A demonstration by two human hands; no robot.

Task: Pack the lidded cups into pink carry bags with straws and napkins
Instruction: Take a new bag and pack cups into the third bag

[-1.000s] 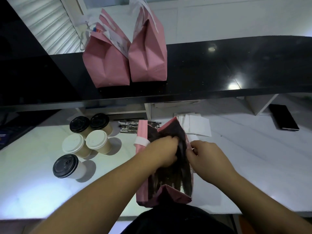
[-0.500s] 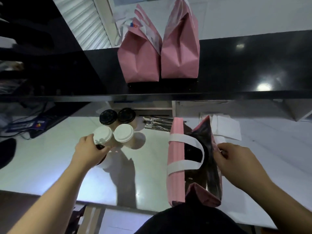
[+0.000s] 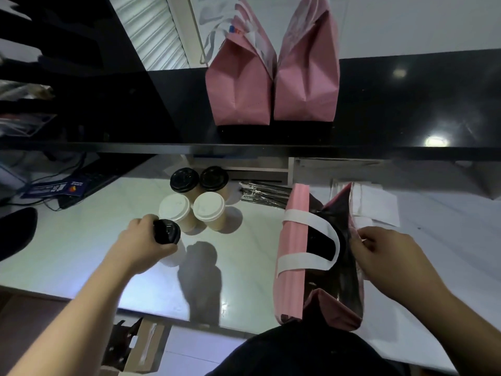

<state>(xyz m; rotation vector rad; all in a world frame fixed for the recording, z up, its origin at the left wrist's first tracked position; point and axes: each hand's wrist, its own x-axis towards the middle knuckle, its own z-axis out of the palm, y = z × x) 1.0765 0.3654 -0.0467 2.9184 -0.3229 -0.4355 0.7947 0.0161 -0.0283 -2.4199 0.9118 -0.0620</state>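
Fingers of the left hand, which a second ago worked inside the open pink paper carry bag, now curl round the black-lidded paper cup on the white marble table, just in front of four other lidded cups; the right hand pinches the bag's rim, so loading the cup looks next

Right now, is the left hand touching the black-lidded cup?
Touching. The head view shows the left hand with its fingers curled round the black-lidded cup, gripping it just below the lid.
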